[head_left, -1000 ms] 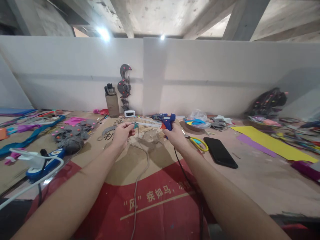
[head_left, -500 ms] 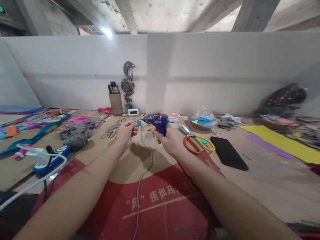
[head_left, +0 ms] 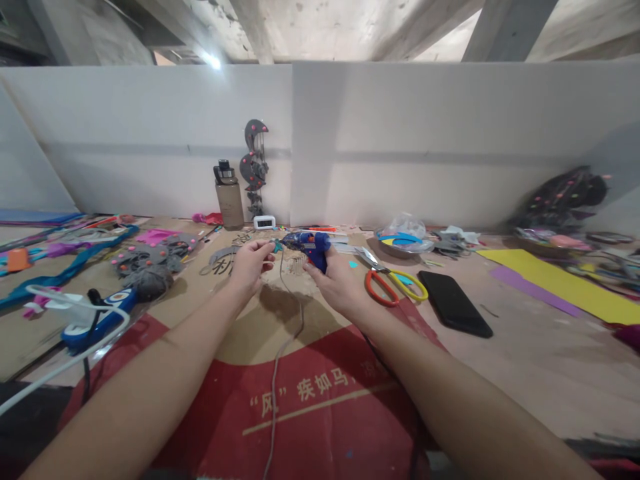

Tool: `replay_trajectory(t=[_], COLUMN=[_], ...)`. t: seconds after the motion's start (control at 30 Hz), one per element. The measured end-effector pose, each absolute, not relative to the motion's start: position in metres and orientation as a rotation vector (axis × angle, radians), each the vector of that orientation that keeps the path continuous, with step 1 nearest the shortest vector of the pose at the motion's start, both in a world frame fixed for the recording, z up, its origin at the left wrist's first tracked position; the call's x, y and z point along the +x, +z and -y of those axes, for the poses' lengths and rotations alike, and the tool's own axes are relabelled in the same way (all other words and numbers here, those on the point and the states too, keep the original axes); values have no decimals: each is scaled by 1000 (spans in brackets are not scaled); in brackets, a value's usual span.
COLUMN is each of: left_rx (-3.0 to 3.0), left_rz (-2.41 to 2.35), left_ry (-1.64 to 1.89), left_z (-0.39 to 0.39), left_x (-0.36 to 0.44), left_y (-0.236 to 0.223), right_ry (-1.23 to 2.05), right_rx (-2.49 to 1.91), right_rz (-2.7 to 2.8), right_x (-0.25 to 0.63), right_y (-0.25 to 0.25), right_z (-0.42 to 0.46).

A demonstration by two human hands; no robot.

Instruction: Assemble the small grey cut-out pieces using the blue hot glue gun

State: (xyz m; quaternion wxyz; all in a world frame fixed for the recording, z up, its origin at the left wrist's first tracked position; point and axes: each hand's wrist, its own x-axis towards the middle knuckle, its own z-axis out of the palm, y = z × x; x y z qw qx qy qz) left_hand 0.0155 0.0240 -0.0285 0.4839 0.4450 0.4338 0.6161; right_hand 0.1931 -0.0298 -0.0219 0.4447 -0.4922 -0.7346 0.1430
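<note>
My right hand (head_left: 336, 273) is wrapped round the handle of a blue hot glue gun (head_left: 313, 244), its nozzle pointing left. Close to that nozzle, my left hand (head_left: 254, 263) pinches a small teal piece (head_left: 277, 246) between thumb and fingertips. A thin grey cord (head_left: 301, 313) hangs from the teal piece and runs down over the cardboard (head_left: 240, 340) toward me. Whether the nozzle touches the piece, I cannot tell. Scissors (head_left: 383, 272) with one red and one yellow handle lie right of my right hand.
A black phone (head_left: 455, 303) lies beyond the scissors, near yellow paper (head_left: 560, 280). At the back stand a bottle (head_left: 229, 203), a small white clock (head_left: 264, 223) and a bowl (head_left: 404, 248). On the left are a blue power strip (head_left: 100, 327) and grey yarn (head_left: 151, 283).
The glue gun has shifted slightly left, bringing its nozzle closer to the teal piece. My left hand keeps its pinch, and the whole view has moved a little.
</note>
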Motion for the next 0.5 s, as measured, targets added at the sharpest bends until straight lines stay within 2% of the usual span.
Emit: replay_trajectory(t=[0.5], left_rx=[1138], left_rz=[-1090], left_ry=[1477], left_z=[-22], left_x=[18], left_y=[-28], right_ry=[313], right_rx=[-1313], right_rz=[1846], right_x=[192], right_y=[-21], right_z=[31])
